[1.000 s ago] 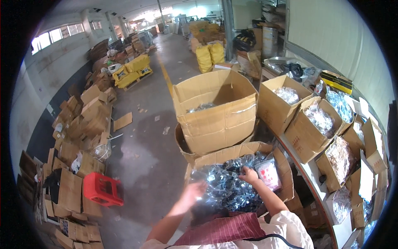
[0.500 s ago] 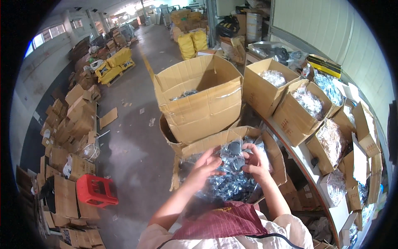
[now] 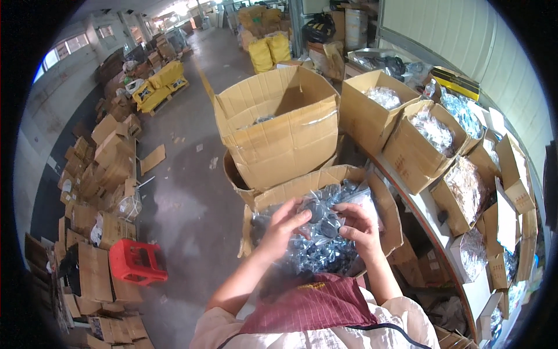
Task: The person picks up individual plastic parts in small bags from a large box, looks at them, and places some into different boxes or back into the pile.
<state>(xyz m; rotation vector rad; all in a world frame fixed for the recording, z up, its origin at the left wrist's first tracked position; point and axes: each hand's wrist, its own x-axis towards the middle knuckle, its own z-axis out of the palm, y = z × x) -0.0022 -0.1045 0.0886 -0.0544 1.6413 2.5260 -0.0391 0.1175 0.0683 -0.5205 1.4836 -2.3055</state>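
Observation:
A clear plastic bag with dark round parts in it is held over an open cardboard box in front of me. My right hand pinches the bag's right side between thumb and fingers. My left hand is closed on its left side, the thumb laid near the upper dark disc. Below, the box is filled with many similar clear bags of dark parts. The exact kind of the round parts cannot be made out.
A taller open carton stands just beyond the box. On my right, a curved-looking table carries several cartons of bagged parts. A red plastic stool and piled cardboard boxes stand to the left, across the floor.
My left hand has gone from spread fingers beside the bag to gripping its left side. The bag has shifted slightly left and down. My right hand keeps its hold.

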